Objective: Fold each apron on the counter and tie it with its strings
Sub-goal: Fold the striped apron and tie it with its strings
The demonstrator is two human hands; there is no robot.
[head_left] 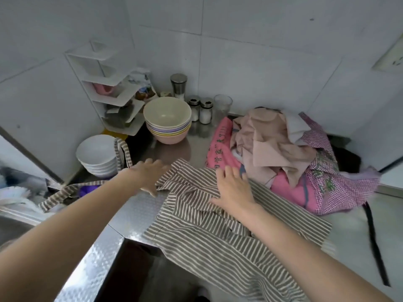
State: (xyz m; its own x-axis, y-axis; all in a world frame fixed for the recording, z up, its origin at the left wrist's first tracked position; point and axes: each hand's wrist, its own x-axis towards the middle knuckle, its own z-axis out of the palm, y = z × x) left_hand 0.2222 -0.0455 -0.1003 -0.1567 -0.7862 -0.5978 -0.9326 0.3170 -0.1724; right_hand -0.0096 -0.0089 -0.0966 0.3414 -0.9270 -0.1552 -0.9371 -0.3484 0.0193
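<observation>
A brown and white striped apron lies spread and rumpled over the steel counter, its lower part hanging past the front edge. Its striped strap trails left toward the sink. My left hand lies flat with fingers extended at the apron's upper left corner. My right hand presses flat on the apron's upper middle, fingers spread. A heap of other aprons sits at the right: pink, beige and purple checked.
Stacked coloured bowls and white bowls stand behind my left hand. Shakers, a steel canister and a glass line the back wall. A white corner shelf stands left. A black strap lies at the right.
</observation>
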